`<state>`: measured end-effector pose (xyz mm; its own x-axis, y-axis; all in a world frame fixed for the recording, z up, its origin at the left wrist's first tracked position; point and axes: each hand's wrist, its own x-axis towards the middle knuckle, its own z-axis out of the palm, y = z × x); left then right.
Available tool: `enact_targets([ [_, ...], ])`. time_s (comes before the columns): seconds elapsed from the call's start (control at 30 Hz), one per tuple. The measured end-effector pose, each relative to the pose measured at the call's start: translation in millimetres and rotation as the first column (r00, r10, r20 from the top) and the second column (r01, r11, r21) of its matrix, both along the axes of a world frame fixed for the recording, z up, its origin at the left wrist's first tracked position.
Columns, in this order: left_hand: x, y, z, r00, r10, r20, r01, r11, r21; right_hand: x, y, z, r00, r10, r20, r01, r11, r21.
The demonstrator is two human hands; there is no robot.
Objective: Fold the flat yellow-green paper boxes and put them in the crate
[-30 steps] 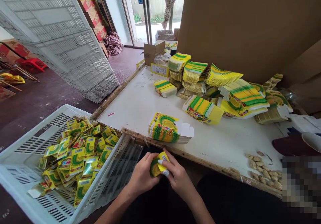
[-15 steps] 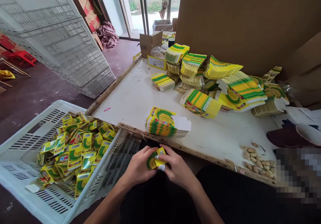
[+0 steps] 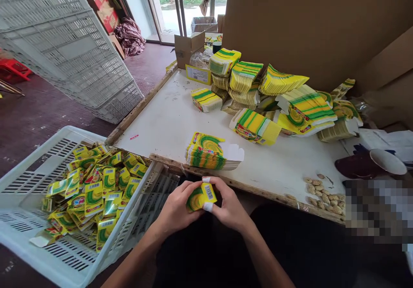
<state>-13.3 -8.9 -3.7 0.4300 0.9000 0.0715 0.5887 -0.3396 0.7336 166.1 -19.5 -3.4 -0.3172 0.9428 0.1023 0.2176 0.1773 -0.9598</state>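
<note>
Holding a flat-sided cardboard carton (image 3: pixel 197 200)

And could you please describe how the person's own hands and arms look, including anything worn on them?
The right hand has white coverings on the thumb and one fingertip; whether tape or caps, I cannot tell. The left hand shows no covering on its visible part. No sleeves show on the forearms, and no watch or bracelet is visible.
</note>
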Motion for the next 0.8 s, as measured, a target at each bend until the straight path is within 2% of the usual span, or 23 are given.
enact_targets([
  [0.1, -17.5, 2.9, 0.9, 0.997, 0.074, -0.004, -0.073, 0.996, 0.058, -11.6, 6.0, 3.2, 0.999, -0.036, 0.035, 0.033, 0.997, 0.073],
  [0.17, -42.8, 6.2, 5.5, 0.981, 0.190, -0.037, -0.184, 0.976, 0.115, -13.5, 14.5, 9.3, 0.995, -0.084, 0.050, 0.076, 0.987, 0.140],
  [0.2, -58.9, 7.8, 9.0, 0.954, 0.294, -0.066, -0.280, 0.946, 0.166, -11.6, 20.6, 13.4, 0.989, -0.134, 0.062, 0.120, 0.976, 0.184],
  [0.23, -75.8, 9.2, 12.9, 0.902, 0.423, -0.091, -0.392, 0.888, 0.240, -8.0, 28.0, 17.7, 0.976, -0.201, 0.081, 0.177, 0.955, 0.237],
  [0.3, -106.8, 10.8, 19.6, 0.728, 0.674, -0.123, -0.597, 0.713, 0.367, 2.0, 45.5, 24.7, 0.920, -0.365, 0.145, 0.294, 0.884, 0.363],
  [0.33, -118.0, 11.1, 21.3, 0.654, 0.746, -0.126, -0.658, 0.644, 0.391, 7.0, 54.6, 26.5, 0.877, -0.438, 0.198, 0.330, 0.848, 0.414],
  [0.37, -124.9, 11.2, 21.3, 0.608, 0.784, -0.122, -0.697, 0.601, 0.390, 11.2, 63.2, 27.0, 0.832, -0.489, 0.262, 0.343, 0.825, 0.449],
  [0.4, -126.9, 11.4, 19.4, 0.601, 0.791, -0.111, -0.718, 0.596, 0.360, 14.1, 70.7, 26.3, 0.791, -0.515, 0.331, 0.337, 0.818, 0.466],
  [0.43, -124.2, 12.0, 15.8, 0.627, 0.774, -0.092, -0.723, 0.622, 0.300, 15.7, 76.7, 24.7, 0.756, -0.520, 0.398, 0.321, 0.824, 0.466],
  [0.5, -106.9, 15.4, 5.5, 0.715, 0.699, -0.008, -0.693, 0.711, 0.120, 15.7, 83.8, 20.4, 0.714, -0.501, 0.490, 0.283, 0.846, 0.452],
  [0.57, -80.7, 23.3, -4.0, 0.768, 0.626, 0.139, -0.620, 0.780, -0.088, 14.1, 85.3, 17.5, 0.701, -0.490, 0.518, 0.261, 0.853, 0.452],
  [0.67, -42.9, 45.4, -9.2, 0.735, 0.568, 0.371, -0.482, 0.822, -0.303, 12.5, 83.6, 18.3, 0.700, -0.488, 0.522, 0.248, 0.851, 0.463],
  [0.8, -10.5, 85.9, -4.8, 0.632, 0.576, 0.519, -0.389, 0.815, -0.430, 8.9, 82.8, 22.8, 0.701, -0.503, 0.505, 0.246, 0.836, 0.490],
])
